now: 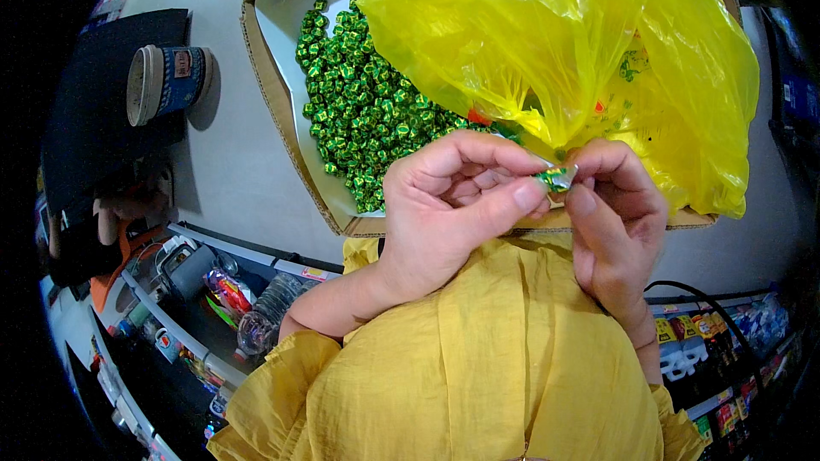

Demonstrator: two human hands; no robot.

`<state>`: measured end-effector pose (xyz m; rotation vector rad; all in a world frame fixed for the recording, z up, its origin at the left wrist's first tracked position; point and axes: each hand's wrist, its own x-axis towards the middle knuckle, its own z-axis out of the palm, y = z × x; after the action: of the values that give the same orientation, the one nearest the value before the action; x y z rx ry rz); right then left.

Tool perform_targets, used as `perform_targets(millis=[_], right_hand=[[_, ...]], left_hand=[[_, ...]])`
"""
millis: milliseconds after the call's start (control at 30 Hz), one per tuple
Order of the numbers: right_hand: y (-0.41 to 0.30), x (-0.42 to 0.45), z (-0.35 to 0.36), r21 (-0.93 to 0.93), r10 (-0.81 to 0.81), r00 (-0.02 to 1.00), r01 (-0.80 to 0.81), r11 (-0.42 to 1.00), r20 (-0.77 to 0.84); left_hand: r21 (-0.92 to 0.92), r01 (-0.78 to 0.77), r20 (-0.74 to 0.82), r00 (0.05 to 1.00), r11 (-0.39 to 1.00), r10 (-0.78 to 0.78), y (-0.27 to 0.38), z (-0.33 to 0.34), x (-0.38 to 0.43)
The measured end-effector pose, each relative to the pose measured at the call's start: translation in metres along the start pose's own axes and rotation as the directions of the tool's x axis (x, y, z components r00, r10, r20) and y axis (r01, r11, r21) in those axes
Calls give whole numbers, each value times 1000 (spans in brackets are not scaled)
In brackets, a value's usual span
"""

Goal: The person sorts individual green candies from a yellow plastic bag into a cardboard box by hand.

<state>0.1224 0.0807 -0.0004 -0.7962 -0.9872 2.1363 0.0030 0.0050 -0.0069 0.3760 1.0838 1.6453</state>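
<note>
Between the fingertips of my left hand (451,205) and my right hand (612,218) is a small piece in green and silver foil wrapper (556,178). Both hands pinch it, the left from one side and the right at its silver end. Many green and gold foil-wrapped pieces (359,102) lie heaped on white lining in a shallow cardboard box (275,96), beyond my left hand. A translucent yellow plastic bag (564,32) covers the box's right part, gathered just beyond my fingertips. What lies beneath the bag is mostly hidden.
A blue-patterned tub with a pale lid (170,80) lies at the left, beside a dark panel (115,102). The box rests on a grey tabletop (224,186). Below its edge are shelves with plastic bottles (266,314) at left and packaged goods (688,339) at right.
</note>
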Motion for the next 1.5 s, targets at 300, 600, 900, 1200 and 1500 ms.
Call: perform_targets(millis=[300, 600, 900, 1200, 1500], right_hand=[[16, 1, -12, -161, -190, 977, 203, 966, 92], [21, 4, -15, -122, -266, 951, 286, 951, 158], [18, 7, -13, -179, -340, 926, 367, 913, 165], [18, 18, -25, -397, -618, 657, 754, 523, 432], [8, 10, -25, -664, -526, 530, 743, -91, 665]], left_hand=[[30, -23, -66, 998, 999, 25, 1, -1, 0], [61, -186, 84, 980, 981, 181, -6, -5, -4], [145, -302, 123, 950, 942, 286, -5, -2, -2], [76, -114, -22, 993, 991, 116, -1, 7, -5], [129, -101, 28, 995, 987, 98, 1, -2, 0]])
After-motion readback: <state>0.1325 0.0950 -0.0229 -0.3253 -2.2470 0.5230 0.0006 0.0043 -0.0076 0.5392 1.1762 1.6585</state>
